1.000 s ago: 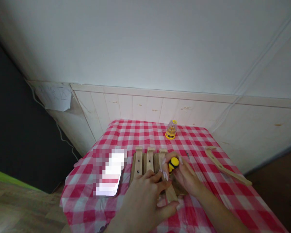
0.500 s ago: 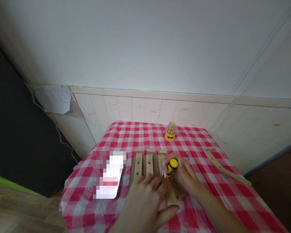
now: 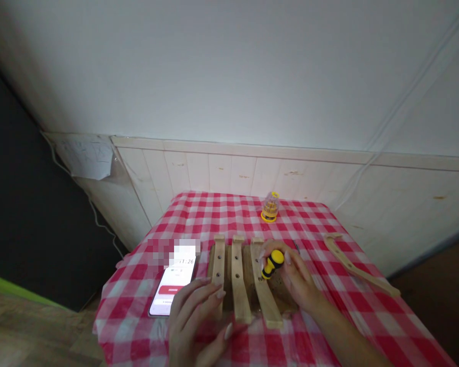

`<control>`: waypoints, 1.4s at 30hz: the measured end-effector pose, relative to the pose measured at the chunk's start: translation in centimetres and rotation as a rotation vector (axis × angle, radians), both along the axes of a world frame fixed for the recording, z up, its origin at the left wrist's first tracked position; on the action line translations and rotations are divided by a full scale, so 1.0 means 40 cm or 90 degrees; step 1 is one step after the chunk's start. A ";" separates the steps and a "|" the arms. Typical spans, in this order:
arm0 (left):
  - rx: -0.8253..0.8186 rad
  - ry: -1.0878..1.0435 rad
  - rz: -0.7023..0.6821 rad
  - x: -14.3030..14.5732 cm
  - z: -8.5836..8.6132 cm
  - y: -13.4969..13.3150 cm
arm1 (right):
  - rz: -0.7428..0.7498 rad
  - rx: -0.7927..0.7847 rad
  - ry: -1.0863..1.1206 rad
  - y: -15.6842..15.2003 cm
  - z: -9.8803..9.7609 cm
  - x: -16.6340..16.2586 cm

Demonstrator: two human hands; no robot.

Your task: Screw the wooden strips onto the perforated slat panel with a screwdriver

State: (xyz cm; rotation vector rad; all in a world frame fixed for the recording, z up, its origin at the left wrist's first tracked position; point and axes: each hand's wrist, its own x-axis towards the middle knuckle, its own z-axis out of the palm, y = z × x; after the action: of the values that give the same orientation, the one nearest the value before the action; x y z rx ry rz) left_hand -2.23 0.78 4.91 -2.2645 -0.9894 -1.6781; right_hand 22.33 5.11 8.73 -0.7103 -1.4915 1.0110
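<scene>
My right hand [image 3: 296, 275] is closed round a yellow and black screwdriver [image 3: 272, 264]. Its tip end is at a screw hole in the right-hand curved wooden hook [image 3: 268, 298]. Two more such pieces, a middle hook [image 3: 240, 295] and a left hook [image 3: 219, 265], lie alongside on a brown wooden board [image 3: 248, 255], each with two dark screws or holes showing. Fingers apart and holding nothing, my left hand [image 3: 197, 321] hovers by the lower end of the left hook, partly covering it and the phone's edge.
A phone [image 3: 164, 300] with a lit screen lies left of the board. Behind stands a clear-capped bit set [image 3: 270, 208] with a yellow base. One loose wooden hook [image 3: 357, 270] rests at the right, and a small dark bit [image 3: 296, 246] lies beyond my right hand.
My left hand has let go of the right-hand hook and moved left, uncovering the middle hook. The screwdriver has shifted slightly to the right at its top, still in my right hand.
</scene>
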 end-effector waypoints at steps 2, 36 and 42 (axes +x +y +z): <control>-0.031 -0.040 -0.048 0.012 0.003 0.016 | -0.012 0.010 -0.014 0.000 -0.004 0.003; -0.268 -0.122 -0.366 0.019 0.005 0.047 | 0.068 0.020 0.022 -0.030 0.039 -0.017; -0.280 -0.133 -0.351 0.023 0.014 0.043 | -0.014 0.085 -0.076 -0.032 0.040 -0.002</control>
State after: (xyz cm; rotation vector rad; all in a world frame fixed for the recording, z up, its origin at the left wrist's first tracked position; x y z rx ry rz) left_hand -1.31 2.49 5.47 -2.9009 -0.8956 -2.1140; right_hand 22.23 3.82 10.32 -0.7001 -1.6345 0.8560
